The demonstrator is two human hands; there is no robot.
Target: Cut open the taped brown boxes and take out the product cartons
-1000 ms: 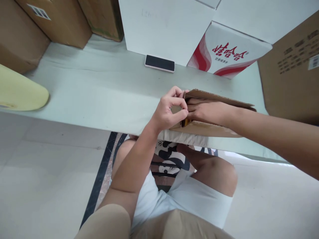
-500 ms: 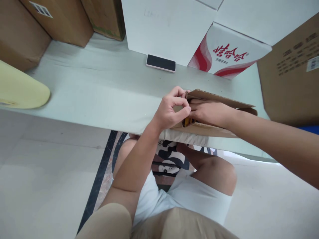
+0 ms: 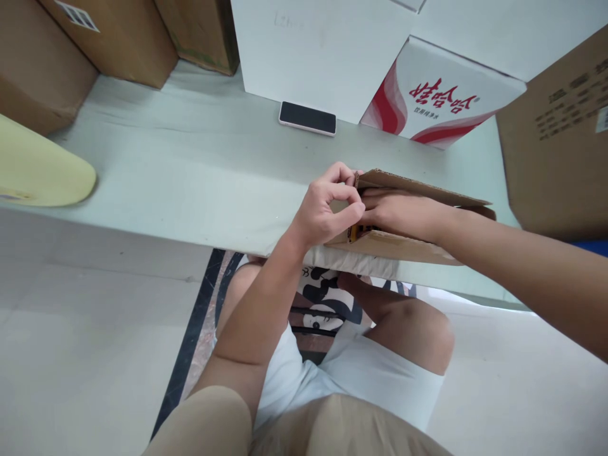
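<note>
A flat brown cardboard box (image 3: 408, 247) lies at the near edge of the pale green table (image 3: 190, 183), its open end facing left. My left hand (image 3: 323, 212) is curled at that open end, thumb and fingers pinching the cardboard flap. My right hand (image 3: 403, 212) rests on the box with its fingers reaching into the opening, next to my left hand. A bit of something yellow and dark (image 3: 357, 232) shows inside the opening under my hands; I cannot make out what it is.
A black phone (image 3: 307, 118) lies face up behind the box. A white carton with red print (image 3: 439, 98) and a plain white box (image 3: 318, 50) stand at the back. Brown cartons (image 3: 560, 133) stand at the right, more (image 3: 109, 38) at the back left. A yellow board (image 3: 38, 174) lies at the left.
Both hands stay at the box's open end. The left fingers have shifted slightly on the flap. The view has drifted a little.
</note>
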